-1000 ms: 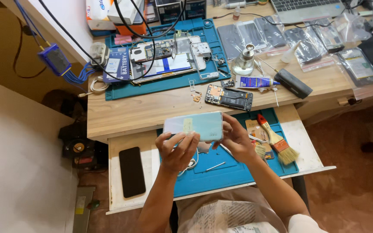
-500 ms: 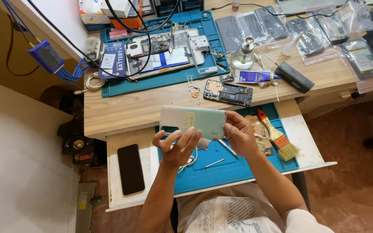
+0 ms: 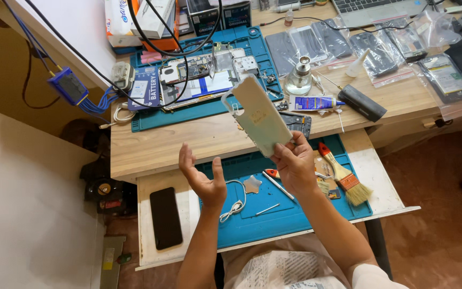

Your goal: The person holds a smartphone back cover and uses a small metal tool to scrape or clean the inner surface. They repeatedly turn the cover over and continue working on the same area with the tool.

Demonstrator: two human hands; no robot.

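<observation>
My right hand (image 3: 295,163) grips the lower end of a pale green phone back cover (image 3: 255,115), held tilted up over the desk's front edge. My left hand (image 3: 203,179) is empty, palm up with fingers apart, hovering over the blue work mat (image 3: 274,214) on the pull-out shelf. A white cable (image 3: 235,203), a star-shaped pick (image 3: 252,184) and thin metal tools (image 3: 277,185) lie on that mat below the hands.
A black phone (image 3: 166,217) lies at the shelf's left. A paintbrush (image 3: 345,175) rests at the mat's right. On the desk: a second blue mat (image 3: 151,120) with an opened phone (image 3: 199,75), a glass bottle (image 3: 300,79), a glue tube (image 3: 316,101), bagged phones (image 3: 380,51).
My left hand let go of the back cover and dropped away, open. My right hand alone swung the cover from level to tilted upward.
</observation>
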